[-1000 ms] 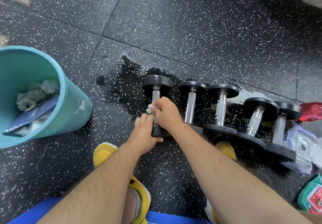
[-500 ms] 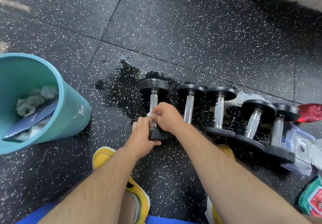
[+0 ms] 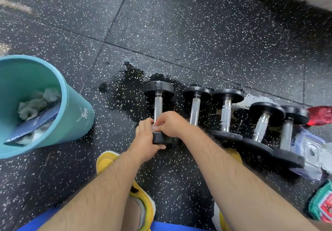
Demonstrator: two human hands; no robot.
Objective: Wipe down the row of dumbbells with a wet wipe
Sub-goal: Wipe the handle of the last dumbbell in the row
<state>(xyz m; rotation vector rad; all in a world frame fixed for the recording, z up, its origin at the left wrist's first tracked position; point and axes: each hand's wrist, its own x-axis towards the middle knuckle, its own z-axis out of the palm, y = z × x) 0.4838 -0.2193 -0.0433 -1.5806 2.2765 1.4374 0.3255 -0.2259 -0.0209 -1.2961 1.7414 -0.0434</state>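
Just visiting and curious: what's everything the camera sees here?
dumbbells: five, black heads, silver handles, row on floor
wet wipe: one, whitish, mostly hidden on the handle of the leftmost dumbbell
bin: one, teal, left, holds crumpled wipes and blue packet
wet patch: one, dark, behind the row
wipes pack: one, white, beside rightmost dumbbell
shiny object: one, red, far right
green-red packet: one, lower right
shoes: two, yellow, bottom
left hand: one, grips leftmost dumbbell's near head
right hand: one, holds the wipe on its handle
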